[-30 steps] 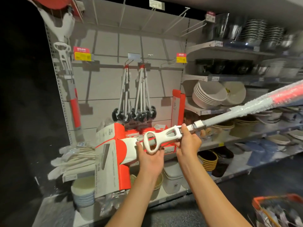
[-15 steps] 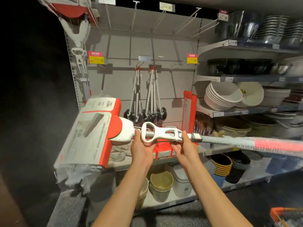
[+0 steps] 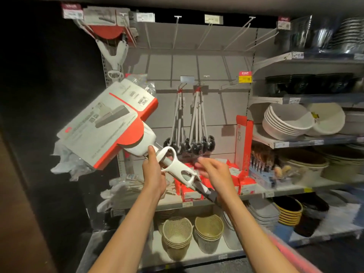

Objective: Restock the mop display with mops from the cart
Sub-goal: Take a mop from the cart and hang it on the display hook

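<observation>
Mop (image 3: 173, 166): white plastic, looped handle piece, head in a flat red-and-grey card sleeve (image 3: 106, 125), tilted up-left before the pegboard (image 3: 216, 107).
Left hand (image 3: 153, 174): gripped the neck below the head.
Right hand (image 3: 214, 174): blurred, fingers loosely spread beside the handle; contact unclear.
Room: bare wire hooks (image 3: 206, 34) jutted overhead.

Two bare forearms in view, entering from bottom edge. No sleeves visible up to frame edge. Left hand (image 3: 153, 174) bare: no glove, no ring, no watch or band at wrist. Right hand (image 3: 214, 172) bare likewise, partly motion-blurred at fingers (image 3: 201, 164). Nails short where discernible. No markings seen.
</observation>
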